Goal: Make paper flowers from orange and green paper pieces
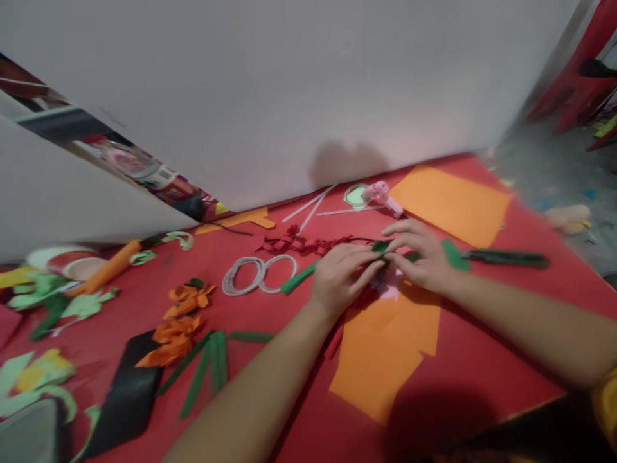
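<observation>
My left hand [344,273] and my right hand [418,254] meet above the red table, fingertips pinched on a small dark green piece [380,247], perhaps paper or felt. The fingers partly cover it. A green strip [299,278] emerges beside my left hand; whether that hand holds it, I cannot tell. Behind the hands lie red curled petal-like pieces [299,243]. An orange sheet [388,347] with cut edges is below them. To the right of my right hand is a green-handled utility knife [508,258], with a green scrap [454,254] at its tip.
A pink glue gun [383,196] lies by a round roll [357,196] and thin white sticks [308,206]. White wire coils [244,276], orange paper flowers [178,331], green strips [218,363] and a black flat object [128,392] are leftward. Another orange sheet [453,202] lies back right.
</observation>
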A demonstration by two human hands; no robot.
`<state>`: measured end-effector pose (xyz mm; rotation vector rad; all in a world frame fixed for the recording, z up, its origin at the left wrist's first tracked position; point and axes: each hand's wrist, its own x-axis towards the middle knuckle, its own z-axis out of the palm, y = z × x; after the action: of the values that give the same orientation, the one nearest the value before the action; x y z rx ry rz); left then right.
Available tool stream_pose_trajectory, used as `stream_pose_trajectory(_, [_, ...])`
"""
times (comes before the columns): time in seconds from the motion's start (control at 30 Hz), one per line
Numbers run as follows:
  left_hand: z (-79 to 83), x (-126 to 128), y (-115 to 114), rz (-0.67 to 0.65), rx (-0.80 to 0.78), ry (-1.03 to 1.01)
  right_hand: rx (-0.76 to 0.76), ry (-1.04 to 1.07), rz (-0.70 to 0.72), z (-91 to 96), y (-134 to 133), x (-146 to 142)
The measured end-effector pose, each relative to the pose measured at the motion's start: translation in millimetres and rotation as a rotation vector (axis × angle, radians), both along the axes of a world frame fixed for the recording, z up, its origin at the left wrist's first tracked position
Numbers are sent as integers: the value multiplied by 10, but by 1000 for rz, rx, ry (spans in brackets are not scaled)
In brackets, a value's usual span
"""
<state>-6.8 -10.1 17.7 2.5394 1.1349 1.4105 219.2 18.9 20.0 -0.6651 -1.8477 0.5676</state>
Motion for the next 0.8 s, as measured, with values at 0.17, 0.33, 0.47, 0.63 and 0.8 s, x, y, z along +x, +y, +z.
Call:
stream_pose_trajectory(0.17, [12,2,-19,-5,52,88,-41,14,112,18,30,8])
stream_pose_trajectory(0.33, [-8,24,-49,97,-21,20,-114,66,110,0,23,-12])
stream_pose_trajectory(0.47, [-21,21,-42,104,-43,38,-199,99,87,-5,-15,-36])
stream_pose_trajectory(0.63, [-3,18,-37,81,-80,108,-244,105,58,-6,-32,-52])
stream_pose_trajectory(0.8, [20,31,-50,68,-112,34,-194,85,93,5,17,-29])
